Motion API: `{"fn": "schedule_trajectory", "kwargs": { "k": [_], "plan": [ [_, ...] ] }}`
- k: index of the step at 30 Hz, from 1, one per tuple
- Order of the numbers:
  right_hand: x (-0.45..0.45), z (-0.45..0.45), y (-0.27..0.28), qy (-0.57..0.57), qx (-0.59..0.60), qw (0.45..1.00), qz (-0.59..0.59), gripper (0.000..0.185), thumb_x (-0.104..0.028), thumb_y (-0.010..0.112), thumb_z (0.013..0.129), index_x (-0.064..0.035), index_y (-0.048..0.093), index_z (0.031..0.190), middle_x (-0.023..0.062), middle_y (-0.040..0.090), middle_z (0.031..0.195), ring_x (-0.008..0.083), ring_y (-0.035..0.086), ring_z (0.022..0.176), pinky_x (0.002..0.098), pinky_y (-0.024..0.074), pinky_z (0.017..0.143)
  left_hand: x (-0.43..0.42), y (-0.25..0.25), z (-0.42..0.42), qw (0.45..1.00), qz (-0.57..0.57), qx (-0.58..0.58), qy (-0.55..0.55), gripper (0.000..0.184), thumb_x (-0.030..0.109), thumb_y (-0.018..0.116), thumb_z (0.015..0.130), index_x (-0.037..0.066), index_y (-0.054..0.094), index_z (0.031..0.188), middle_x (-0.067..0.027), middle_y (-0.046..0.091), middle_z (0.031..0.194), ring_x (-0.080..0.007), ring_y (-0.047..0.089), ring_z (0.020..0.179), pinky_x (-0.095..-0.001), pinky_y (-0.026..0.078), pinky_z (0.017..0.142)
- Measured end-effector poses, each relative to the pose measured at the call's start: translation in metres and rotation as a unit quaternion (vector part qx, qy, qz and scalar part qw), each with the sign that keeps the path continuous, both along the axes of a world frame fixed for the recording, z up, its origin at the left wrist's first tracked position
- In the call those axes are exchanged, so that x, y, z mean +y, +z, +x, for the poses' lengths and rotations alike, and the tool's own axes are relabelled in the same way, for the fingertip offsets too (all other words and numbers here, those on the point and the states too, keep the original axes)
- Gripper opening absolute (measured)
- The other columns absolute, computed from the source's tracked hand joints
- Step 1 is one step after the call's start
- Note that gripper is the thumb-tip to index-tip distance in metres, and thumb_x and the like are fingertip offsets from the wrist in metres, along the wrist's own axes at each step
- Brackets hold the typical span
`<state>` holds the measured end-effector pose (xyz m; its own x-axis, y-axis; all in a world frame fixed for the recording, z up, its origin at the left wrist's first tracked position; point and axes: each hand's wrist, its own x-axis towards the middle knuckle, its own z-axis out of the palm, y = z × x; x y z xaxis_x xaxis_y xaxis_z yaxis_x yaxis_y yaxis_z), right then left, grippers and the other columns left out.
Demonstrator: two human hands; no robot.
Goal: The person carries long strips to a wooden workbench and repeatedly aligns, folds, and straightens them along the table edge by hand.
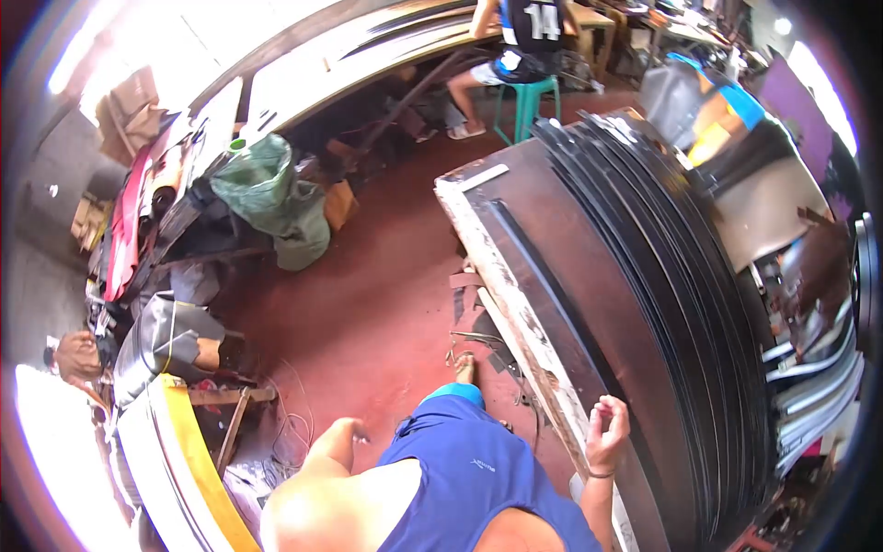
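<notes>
At the lower left, my left hand (349, 431) hangs over the red floor beside my blue clothing, its fingers smeared and partly hidden. My right hand (609, 436), with a dark band at the wrist, is above the near edge of the brown table (589, 239). Its fingers are loosely curled with a gap at the thumb, and nothing shows in them. Close to those fingertips runs a single dark strip (543, 285) along the tabletop; whether they touch is unclear. Many long black strips (658, 248) lie side by side farther right.
A person (533, 37) sits on a green stool (527, 109) at a long bench. Green sacks (276, 202) and rolled material (170, 336) stand at left. Loose cords (296, 419) and scraps (487, 336) lie on the red floor (368, 304). White bent strips (814, 396) are stacked at far right.
</notes>
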<state>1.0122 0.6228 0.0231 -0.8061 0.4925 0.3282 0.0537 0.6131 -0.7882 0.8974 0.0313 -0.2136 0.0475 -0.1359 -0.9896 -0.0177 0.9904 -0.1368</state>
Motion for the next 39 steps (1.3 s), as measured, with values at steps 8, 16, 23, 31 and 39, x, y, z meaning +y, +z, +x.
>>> {"fn": "schedule_trajectory", "kwargs": {
  "k": [8, 16, 23, 31, 39],
  "plan": [
    [-0.106, -0.166, 0.007, 0.184, -0.012, 0.982, 0.045, 0.013, -0.008, 0.068, 0.091, -0.0005, 0.065, 0.100, 0.0147, 0.067, 0.092, 0.0296, 0.066, 0.079, 0.0369, 0.0532, 0.072, -0.080, -0.018, -0.061, 0.950, 0.008, 0.285, 0.129, 0.052, 0.057, 0.072, 0.084, 0.007, 0.079, 0.098, -0.0153, 0.076, 0.099, -0.0305, 0.072, 0.096, -0.0412, 0.057, 0.085],
    [-0.288, -0.415, -0.042, 0.337, -0.077, 0.935, -0.083, 0.018, -0.005, 0.072, 0.087, 0.0003, 0.068, 0.103, 0.0101, 0.069, 0.085, 0.0189, 0.067, 0.075, 0.0312, 0.0560, 0.070, -0.137, 0.033, -0.292, 0.828, 0.171, 0.481, 0.232, 0.047, 0.050, 0.072, 0.084, 0.003, 0.073, 0.090, -0.0185, 0.072, 0.094, -0.0344, 0.070, 0.092, -0.0444, 0.055, 0.082],
    [-0.368, -0.595, -0.056, 0.469, -0.184, 0.864, -0.021, 0.029, -0.014, 0.075, 0.086, 0.0009, 0.067, 0.110, 0.0105, 0.070, 0.093, 0.0180, 0.068, 0.078, 0.0305, 0.0564, 0.072, -0.294, -0.021, -0.333, 0.718, -0.028, 0.586, 0.375, 0.033, 0.039, 0.075, 0.084, 0.006, 0.072, 0.085, -0.0167, 0.072, 0.086, -0.0319, 0.071, 0.084, -0.0427, 0.056, 0.080],
    [-0.422, -0.838, -0.110, 0.558, -0.262, 0.781, 0.097, 0.033, -0.026, 0.073, 0.086, -0.0027, 0.068, 0.108, 0.0149, 0.069, 0.096, 0.0284, 0.068, 0.091, 0.0398, 0.0555, 0.083, -0.259, -0.020, -0.467, 0.753, -0.021, 0.537, 0.380, 0.023, 0.031, 0.072, 0.084, 0.009, 0.077, 0.092, -0.0149, 0.074, 0.092, -0.0335, 0.071, 0.092, -0.0456, 0.056, 0.085],
    [-0.500, -1.099, -0.034, 0.563, -0.141, 0.811, 0.072, 0.031, -0.021, 0.071, 0.087, -0.0030, 0.066, 0.111, 0.0124, 0.067, 0.096, 0.0273, 0.066, 0.087, 0.0390, 0.0549, 0.080, -0.266, 0.155, -0.822, 0.585, 0.092, 0.797, 0.117, 0.014, 0.015, 0.068, 0.088, 0.006, 0.062, 0.096, -0.0138, 0.058, 0.089, -0.0347, 0.058, 0.090, -0.0461, 0.049, 0.080]
  ]
}}
